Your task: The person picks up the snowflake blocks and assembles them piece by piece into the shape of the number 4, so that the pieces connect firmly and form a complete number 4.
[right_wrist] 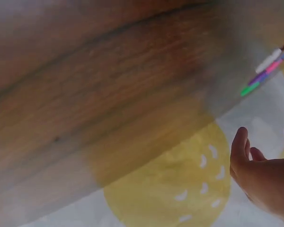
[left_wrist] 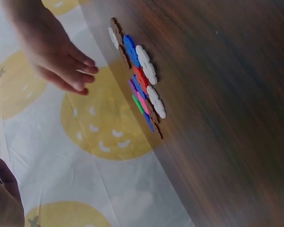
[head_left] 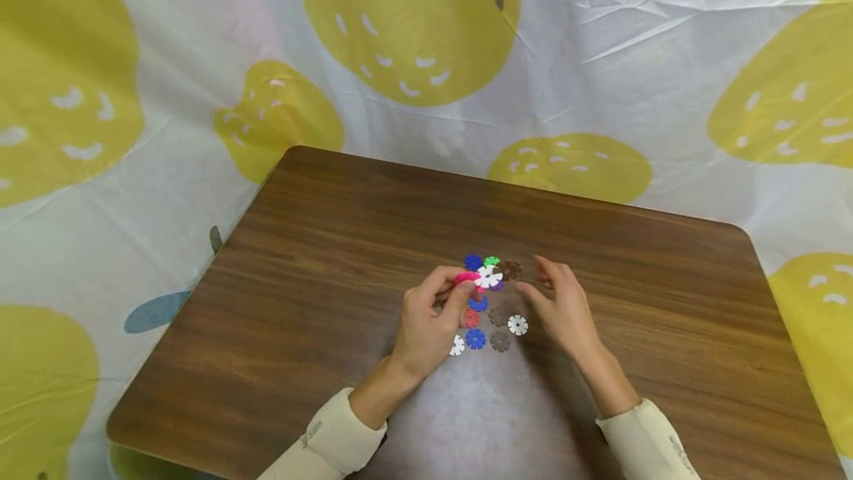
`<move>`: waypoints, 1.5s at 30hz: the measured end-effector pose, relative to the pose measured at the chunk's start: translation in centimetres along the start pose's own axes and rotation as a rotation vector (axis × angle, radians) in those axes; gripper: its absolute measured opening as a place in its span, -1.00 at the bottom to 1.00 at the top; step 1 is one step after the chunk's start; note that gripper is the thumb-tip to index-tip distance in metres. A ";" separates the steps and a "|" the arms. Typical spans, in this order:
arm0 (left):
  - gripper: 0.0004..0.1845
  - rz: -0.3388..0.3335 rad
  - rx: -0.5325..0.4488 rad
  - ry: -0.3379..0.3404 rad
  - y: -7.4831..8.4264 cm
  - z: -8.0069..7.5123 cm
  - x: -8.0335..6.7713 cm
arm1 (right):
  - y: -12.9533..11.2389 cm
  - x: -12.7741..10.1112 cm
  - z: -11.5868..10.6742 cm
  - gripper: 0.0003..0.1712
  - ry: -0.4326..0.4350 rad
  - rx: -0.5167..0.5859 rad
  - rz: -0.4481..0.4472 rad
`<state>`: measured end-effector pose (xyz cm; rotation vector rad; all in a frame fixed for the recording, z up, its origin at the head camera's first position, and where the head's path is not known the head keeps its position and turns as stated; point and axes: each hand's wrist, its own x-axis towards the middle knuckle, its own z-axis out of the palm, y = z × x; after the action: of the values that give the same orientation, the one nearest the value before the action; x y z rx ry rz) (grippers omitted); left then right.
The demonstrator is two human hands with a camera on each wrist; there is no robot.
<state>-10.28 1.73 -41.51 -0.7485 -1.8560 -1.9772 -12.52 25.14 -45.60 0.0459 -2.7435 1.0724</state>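
Early stage: left hand (head_left: pixel 426 321) is pinching a pink disc (head_left: pixel 464 277) beside the loose discs (head_left: pixel 496 317) lying mid-surface (head_left: pixel 320 272), right hand (head_left: pixel 563 302) hovering with relaxed fingers; most discs are lying unjoined.

Table (head_left: pixel 320 302), centre of the head view: dark brown wood-grain top, smooth, low satin sheen, with a pale glare patch at the lower centre edge. Rounded corners; grain streaks run lengthwise. Discs (head_left: pixel 489 301), mid-frame: moulded plastic, notched rims, flat, opaque; white, blue, red, pink, green, purple and brown, faintly glossy. In the left wrist view their edges look thin and smooth. Backdrop cloth (head_left: pixel 633 58), upper frame and both sides: thin white sheet printed with yellow fruit shapes, creased, slight sheen, looks like plastic film or light fabric; cannot tell which. Sleeves (head_left: pixel 326 439), bottom of frame: cream woven cloth, matt.
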 end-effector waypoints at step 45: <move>-0.94 -0.017 0.028 0.020 -0.1 -0.6 0.1 | -1.7 1.6 2.4 -0.77 -0.128 0.044 0.147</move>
<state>-10.49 1.14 -41.60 -0.7052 -1.8807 -1.9580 -14.30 22.28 -45.88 -0.0849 -2.8746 1.2074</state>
